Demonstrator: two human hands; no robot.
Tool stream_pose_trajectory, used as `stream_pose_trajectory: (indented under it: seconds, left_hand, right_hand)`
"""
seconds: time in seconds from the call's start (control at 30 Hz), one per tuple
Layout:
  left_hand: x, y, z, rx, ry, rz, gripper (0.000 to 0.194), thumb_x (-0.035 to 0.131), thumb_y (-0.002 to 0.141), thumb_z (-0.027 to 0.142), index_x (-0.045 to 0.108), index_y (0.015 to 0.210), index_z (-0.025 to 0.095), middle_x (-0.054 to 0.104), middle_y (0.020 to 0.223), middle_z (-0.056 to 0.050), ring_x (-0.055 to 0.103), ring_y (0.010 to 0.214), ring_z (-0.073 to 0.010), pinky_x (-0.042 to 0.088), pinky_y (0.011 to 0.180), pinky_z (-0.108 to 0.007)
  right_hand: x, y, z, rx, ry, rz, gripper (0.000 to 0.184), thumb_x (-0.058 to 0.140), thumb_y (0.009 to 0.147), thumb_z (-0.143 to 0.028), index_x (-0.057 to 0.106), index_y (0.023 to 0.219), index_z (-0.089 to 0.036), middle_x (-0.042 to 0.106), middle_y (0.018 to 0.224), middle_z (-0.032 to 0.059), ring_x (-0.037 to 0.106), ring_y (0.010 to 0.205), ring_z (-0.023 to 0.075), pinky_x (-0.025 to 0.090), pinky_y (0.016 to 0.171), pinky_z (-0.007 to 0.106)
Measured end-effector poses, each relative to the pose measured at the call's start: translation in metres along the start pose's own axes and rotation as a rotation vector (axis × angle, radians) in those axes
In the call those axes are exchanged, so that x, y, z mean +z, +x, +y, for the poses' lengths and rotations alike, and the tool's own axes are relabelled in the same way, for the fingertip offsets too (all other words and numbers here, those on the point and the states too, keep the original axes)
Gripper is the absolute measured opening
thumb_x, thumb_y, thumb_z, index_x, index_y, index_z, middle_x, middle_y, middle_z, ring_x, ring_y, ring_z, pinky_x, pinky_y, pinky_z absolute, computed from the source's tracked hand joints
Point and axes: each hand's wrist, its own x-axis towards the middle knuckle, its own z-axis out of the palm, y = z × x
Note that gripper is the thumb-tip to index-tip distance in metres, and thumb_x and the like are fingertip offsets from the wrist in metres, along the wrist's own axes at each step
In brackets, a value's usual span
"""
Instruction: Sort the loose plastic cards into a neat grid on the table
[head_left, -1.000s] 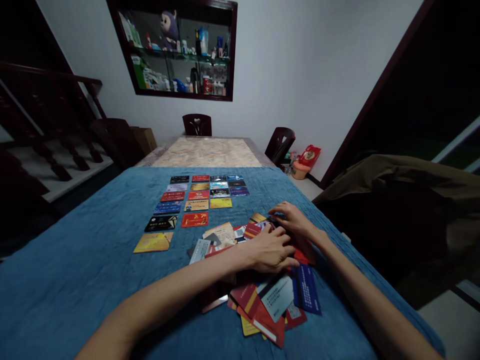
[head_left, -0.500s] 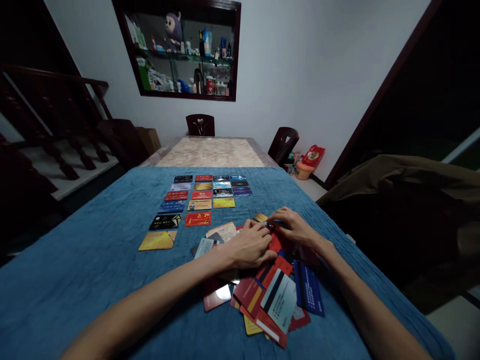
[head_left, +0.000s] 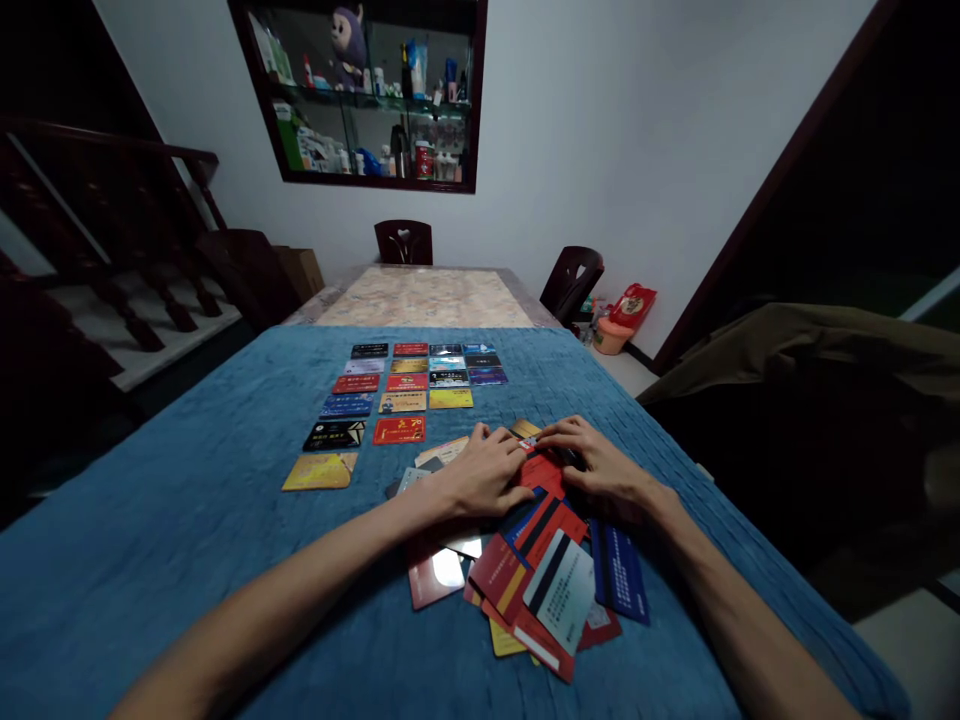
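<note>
A loose pile of plastic cards, among them a pale card with a dark stripe (head_left: 559,592), a dark blue card (head_left: 619,572) and a red card (head_left: 543,472), is spread under and around both hands. My left hand (head_left: 487,472) lies over the pile's left side, thumb apart from its fingers, covering some cards. Across from it, my right hand (head_left: 596,462) rests its bent fingers on the pile's upper right, also with the thumb apart. Neither hand visibly grips a card. Farther up, several cards lie face up in uneven columns, with a yellow card (head_left: 321,471) nearest at the left.
A blue cloth (head_left: 187,480) covers the near part of the table, and a patterned tabletop (head_left: 427,297) shows beyond. Dark chairs (head_left: 574,280) stand around it. A brown cloth-like item (head_left: 787,345) is at the right, and a shelf niche (head_left: 375,100) is on the wall.
My left hand has moved left across the pile, uncovering red and blue cards between the hands. My right hand stays at the upper right of the pile, with small finger movements.
</note>
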Motion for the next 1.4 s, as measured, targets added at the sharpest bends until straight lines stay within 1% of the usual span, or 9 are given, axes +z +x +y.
stream_pose_trajectory:
  seconds: [0.13,0.27,0.4,0.57,0.7,0.9,1.1,1.27,1.4]
  left_hand:
    - [-0.004,-0.001,0.000,-0.039,-0.020,-0.004,0.025,0.058,0.091,0.041,0.062,0.094,0.016,0.065,0.110,-0.011,0.053,0.105,-0.0278,0.036,0.092,-0.046]
    - [-0.004,-0.002,0.000,-0.073,-0.018,-0.013,0.027,0.060,0.089,0.041,0.063,0.101,0.017,0.063,0.111,-0.010,0.052,0.105,-0.0280,0.036,0.094,-0.048]
    - [-0.005,-0.002,-0.003,-0.089,-0.043,-0.053,0.033,0.064,0.086,0.045,0.064,0.103,0.017,0.063,0.110,-0.010,0.051,0.106,-0.0281,0.036,0.096,-0.050]
    - [-0.009,-0.002,-0.004,-0.075,-0.045,-0.079,0.028,0.065,0.085,0.042,0.066,0.098,0.017,0.064,0.107,-0.009,0.052,0.105,-0.0272,0.038,0.095,-0.047]
    - [-0.011,-0.002,-0.003,-0.081,-0.043,-0.074,0.021,0.061,0.088,0.037,0.066,0.093,0.017,0.064,0.104,-0.009,0.053,0.102,-0.0266,0.039,0.093,-0.046]
    - [-0.010,-0.002,-0.003,-0.103,-0.057,-0.081,0.022,0.057,0.090,0.037,0.066,0.094,0.017,0.064,0.105,-0.010,0.054,0.103,-0.0277,0.039,0.092,-0.047]
    - [-0.010,-0.002,0.000,-0.095,-0.016,-0.071,0.020,0.055,0.089,0.033,0.065,0.089,0.016,0.064,0.104,-0.010,0.055,0.102,-0.0276,0.040,0.092,-0.046]
    - [-0.010,-0.001,0.006,-0.068,0.057,-0.055,0.019,0.055,0.086,0.029,0.065,0.077,0.015,0.065,0.094,-0.011,0.056,0.093,-0.0265,0.041,0.087,-0.043]
    - [-0.007,0.000,0.007,-0.043,0.122,-0.041,0.020,0.053,0.084,0.027,0.066,0.075,0.015,0.066,0.086,-0.011,0.058,0.086,-0.0250,0.040,0.085,-0.042]
  right_hand:
    - [0.001,0.001,-0.002,-0.013,-0.001,-0.002,0.056,0.052,0.064,-0.012,0.071,0.115,-0.024,0.065,0.121,0.0071,0.048,0.110,0.0282,0.041,0.100,0.050]
    - [0.001,0.000,-0.008,-0.019,0.008,-0.007,0.055,0.053,0.067,-0.013,0.070,0.118,-0.026,0.065,0.121,0.0062,0.047,0.111,0.0278,0.040,0.101,0.051]
    - [0.000,0.000,-0.013,-0.015,-0.001,-0.013,0.042,0.058,0.078,-0.019,0.070,0.118,-0.027,0.066,0.121,0.0067,0.048,0.112,0.0272,0.040,0.101,0.050]
    - [0.001,0.002,-0.015,-0.013,-0.057,-0.004,0.031,0.064,0.085,-0.032,0.071,0.114,-0.026,0.068,0.117,0.0079,0.050,0.109,0.0269,0.041,0.099,0.049]
    - [0.003,0.002,-0.014,-0.021,-0.082,0.000,0.030,0.063,0.088,-0.035,0.070,0.116,-0.026,0.068,0.117,0.0087,0.051,0.108,0.0271,0.042,0.097,0.049]
    - [0.006,0.002,-0.012,-0.036,-0.084,0.001,0.029,0.056,0.093,-0.036,0.070,0.116,-0.027,0.068,0.117,0.0093,0.051,0.107,0.0270,0.043,0.096,0.049]
    - [0.005,0.002,-0.012,-0.044,-0.078,-0.007,0.034,0.061,0.090,-0.044,0.068,0.118,-0.026,0.066,0.121,0.0094,0.051,0.109,0.0281,0.042,0.097,0.049]
    - [0.006,0.002,-0.013,-0.054,-0.081,-0.003,0.033,0.059,0.092,-0.042,0.068,0.120,-0.026,0.066,0.121,0.0092,0.051,0.109,0.0274,0.042,0.097,0.049]
    - [0.004,0.003,-0.019,-0.048,-0.088,0.013,0.032,0.059,0.092,-0.044,0.069,0.117,-0.027,0.068,0.117,0.0089,0.052,0.108,0.0269,0.043,0.095,0.047]
